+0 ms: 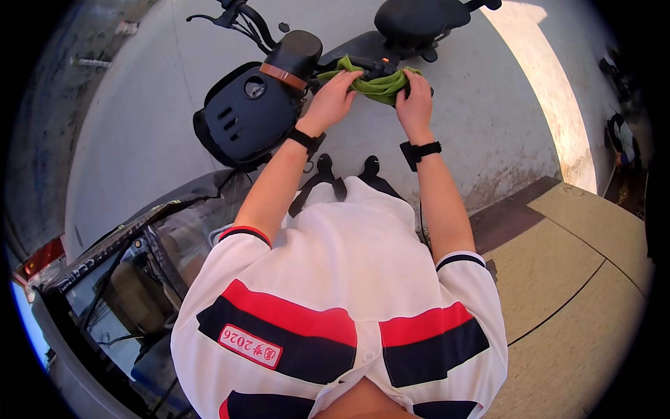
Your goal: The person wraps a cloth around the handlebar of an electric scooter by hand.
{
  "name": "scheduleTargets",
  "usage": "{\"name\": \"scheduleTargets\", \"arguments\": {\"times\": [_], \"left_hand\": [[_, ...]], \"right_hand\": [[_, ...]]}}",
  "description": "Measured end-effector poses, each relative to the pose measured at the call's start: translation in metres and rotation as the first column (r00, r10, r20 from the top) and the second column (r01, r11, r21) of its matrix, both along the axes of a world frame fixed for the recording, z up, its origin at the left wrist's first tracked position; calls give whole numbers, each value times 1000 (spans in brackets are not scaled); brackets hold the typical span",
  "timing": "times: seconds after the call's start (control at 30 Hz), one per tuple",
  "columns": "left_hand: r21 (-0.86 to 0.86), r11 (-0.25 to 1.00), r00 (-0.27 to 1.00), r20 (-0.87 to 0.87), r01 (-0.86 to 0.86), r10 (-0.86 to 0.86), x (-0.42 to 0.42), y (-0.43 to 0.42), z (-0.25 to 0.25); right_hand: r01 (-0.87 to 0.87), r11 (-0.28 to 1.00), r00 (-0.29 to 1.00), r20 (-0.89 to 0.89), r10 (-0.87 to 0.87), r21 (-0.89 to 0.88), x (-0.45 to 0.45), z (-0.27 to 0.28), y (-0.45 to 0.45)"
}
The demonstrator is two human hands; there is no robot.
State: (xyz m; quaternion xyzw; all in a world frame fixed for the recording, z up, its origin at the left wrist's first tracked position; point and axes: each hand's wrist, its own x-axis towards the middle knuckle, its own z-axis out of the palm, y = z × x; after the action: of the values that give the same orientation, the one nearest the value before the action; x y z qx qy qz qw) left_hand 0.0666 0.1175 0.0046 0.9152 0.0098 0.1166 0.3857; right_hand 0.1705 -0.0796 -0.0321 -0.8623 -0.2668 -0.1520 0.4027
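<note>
A green cloth (380, 86) is draped over the near handlebar of a dark electric scooter (241, 115). My left hand (332, 101) grips the cloth's left end, fingertips curled over its edge. At the right end, my right hand (415, 105) pinches the cloth, thumb below and fingers on top. The handlebar grip is mostly hidden beneath the fabric. Just above the cloth, a switch housing with an orange button (385, 61) shows. To the left is the scooter's dark headlight housing (296, 59) with a copper-coloured band. Each wrist wears a black strap.
The black scooter seat (412, 19) lies beyond the handlebar, and a brake lever (202, 19) sticks out at the far side. A vehicle with a clear windshield (188, 241) stands close on my left. Beige paving slabs (579, 279) form an edge at right.
</note>
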Motion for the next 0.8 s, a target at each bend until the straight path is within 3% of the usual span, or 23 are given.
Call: {"name": "scheduleTargets", "arguments": {"times": [0.27,0.47,0.57,0.6,0.8], "left_hand": [[-53,992,990,-93,-114,109,-6,1,0],[-3,982,982,32,-188,188,-9,5,-3],[-68,938,935,-124,-341,331,-19,8,15],[-18,936,936,-9,-352,352,-22,14,12],[49,913,911,103,-405,399,-43,53,-2]], "right_hand": [[-36,999,999,-16,36,29,0,-1,2],[-67,996,998,14,66,65,0,2,5],[-67,993,998,27,65,92,2,5,9],[-65,993,998,29,63,102,1,6,11],[-64,993,997,46,60,98,-5,20,28]]}}
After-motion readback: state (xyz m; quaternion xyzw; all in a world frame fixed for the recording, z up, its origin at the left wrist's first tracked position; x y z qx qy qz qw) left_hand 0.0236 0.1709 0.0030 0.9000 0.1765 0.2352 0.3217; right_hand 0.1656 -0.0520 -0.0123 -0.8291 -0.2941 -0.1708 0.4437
